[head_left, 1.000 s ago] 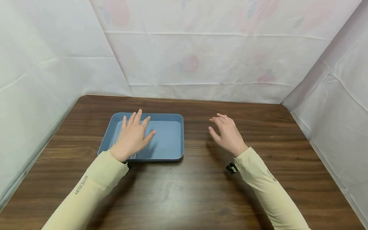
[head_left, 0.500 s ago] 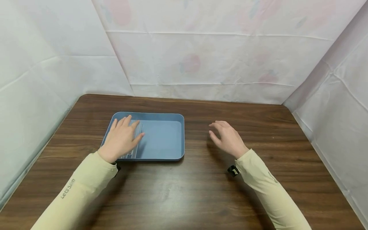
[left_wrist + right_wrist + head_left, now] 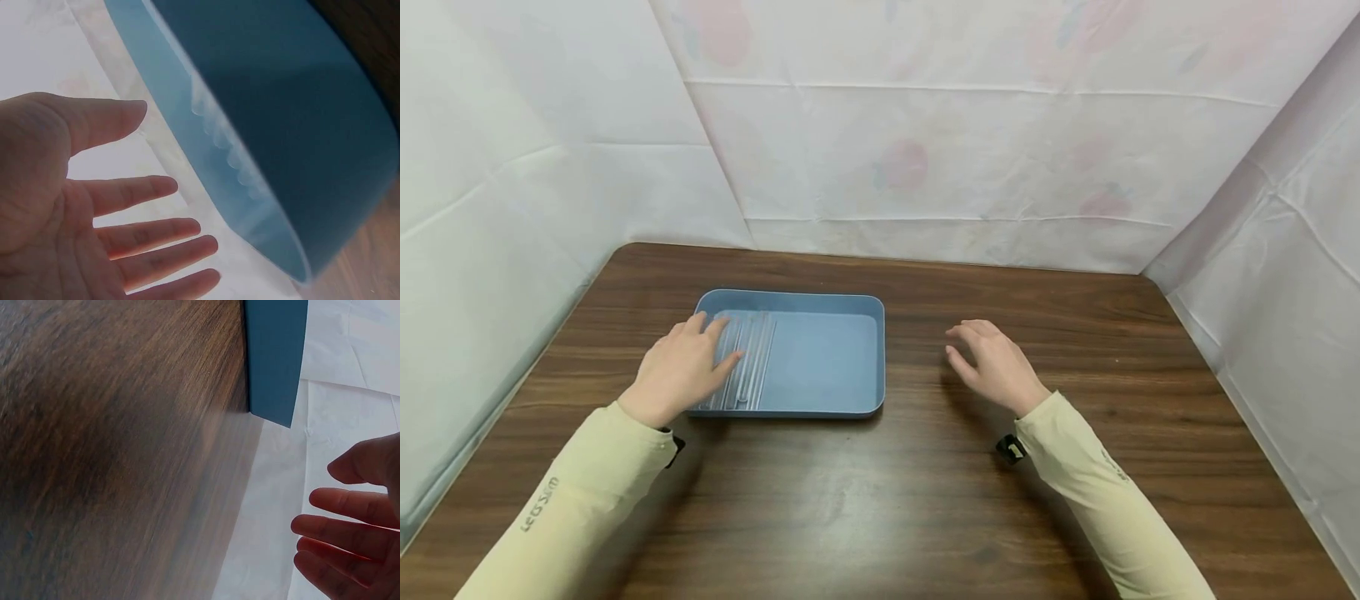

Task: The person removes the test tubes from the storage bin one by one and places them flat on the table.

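Observation:
A shallow blue rectangular tray (image 3: 827, 367) lies on the table. Several clear, slender tube-like pieces (image 3: 752, 362) lie side by side in its left part; in the left wrist view their rounded ends (image 3: 234, 156) show past the tray wall (image 3: 281, 94). My left hand (image 3: 677, 367) hovers over the tray's left edge, fingers spread and holding nothing, and it hides the tray's left side. To the right of the tray, my right hand (image 3: 996, 362) hangs over the bare wood with relaxed, slightly bent fingers (image 3: 337, 531) and nothing in them.
The dark wood-grain table (image 3: 865, 517) runs back to a white curtain (image 3: 962, 167) with faint pink prints. Pale sheets (image 3: 497, 208) also hang at the left and right sides. Each wrist carries a small black device (image 3: 1011, 448).
My left hand has moved left from the middle of the tray to its left edge, uncovering the clear pieces. My right hand's fingers have dipped slightly; otherwise it stays in place.

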`<move>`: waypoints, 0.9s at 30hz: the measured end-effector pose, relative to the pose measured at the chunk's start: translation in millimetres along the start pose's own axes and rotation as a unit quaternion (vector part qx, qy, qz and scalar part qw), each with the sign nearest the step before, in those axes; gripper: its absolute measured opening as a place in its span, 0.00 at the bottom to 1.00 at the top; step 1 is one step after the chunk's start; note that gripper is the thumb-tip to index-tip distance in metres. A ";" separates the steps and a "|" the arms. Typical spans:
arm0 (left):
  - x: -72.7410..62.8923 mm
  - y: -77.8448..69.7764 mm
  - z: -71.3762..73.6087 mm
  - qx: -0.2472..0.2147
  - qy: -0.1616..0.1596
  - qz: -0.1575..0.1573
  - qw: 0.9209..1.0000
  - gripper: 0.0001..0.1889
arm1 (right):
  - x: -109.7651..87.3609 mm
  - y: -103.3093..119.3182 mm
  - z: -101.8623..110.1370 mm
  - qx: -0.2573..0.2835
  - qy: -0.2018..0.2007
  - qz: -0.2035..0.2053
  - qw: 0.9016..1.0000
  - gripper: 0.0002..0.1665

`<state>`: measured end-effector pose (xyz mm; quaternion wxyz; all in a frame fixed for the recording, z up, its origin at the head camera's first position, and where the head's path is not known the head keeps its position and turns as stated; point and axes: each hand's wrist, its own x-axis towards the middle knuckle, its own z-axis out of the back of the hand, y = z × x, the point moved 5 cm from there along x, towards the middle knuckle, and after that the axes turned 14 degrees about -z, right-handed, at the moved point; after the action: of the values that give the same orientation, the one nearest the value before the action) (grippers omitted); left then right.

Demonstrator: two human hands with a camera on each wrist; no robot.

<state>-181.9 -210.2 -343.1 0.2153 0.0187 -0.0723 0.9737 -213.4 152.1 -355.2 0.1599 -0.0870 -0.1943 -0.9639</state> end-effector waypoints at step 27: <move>-13.7 40.5 -7.2 -0.073 0.040 0.089 0.993 0.32 | -2.2 7.3 -5.8 -0.007 0.006 0.040 0.999 0.15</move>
<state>-186.7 -251.2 -356.5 0.1316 -0.0427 -0.1357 0.9810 -209.4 144.0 -358.4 0.1987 -0.0897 -0.1829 -0.9587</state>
